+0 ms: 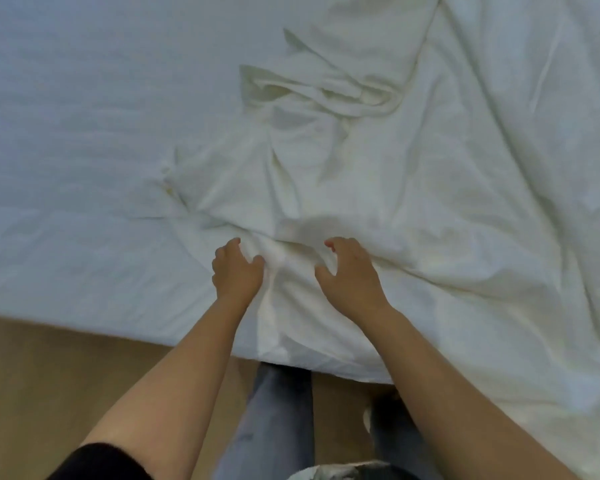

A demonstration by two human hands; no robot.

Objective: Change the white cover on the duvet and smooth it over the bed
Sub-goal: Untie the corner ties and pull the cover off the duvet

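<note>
Head view, looking down at the bed (66, 306) edge. Both arms reach fwd, forearms bare, converging toward mid-frame. L arm comes in from bottom left w/ a black sleeve (101, 462) at the upper arm; R arm comes in from bottom right.

Left hand (236, 275): palm down on the cover (326, 174), knuckles up, fingers curled under, thumb tucked in toward them on the inner side. A fold of cloth is pinched betw. thumb & fingers. Narrow grip, holding cover.

Right hand (352, 275): palm down too, wrist a bit cocked, fingers arched like a claw w/ tips digging into the cloth, thumb spread out toward the left hand. Wide-ish pose. A ridge of cloth sits in the thumb–finger gap, but can't tell if it's actually gripped or just pressed.

Betw. the hands there's a raised ridge of cover, running down to the bed edge & hanging over it.

Cover itself: crumpled, cream-white, heaped over centre & right of the bed, w/ a rolled-up bunch farther up & long creases on the right side. Left part of the bed shows flat sheet (66, 116), paler & bluish.

Below: tan floor (49, 368), jeans (278, 410) close to the bed edge, right under the hanging cloth
</note>
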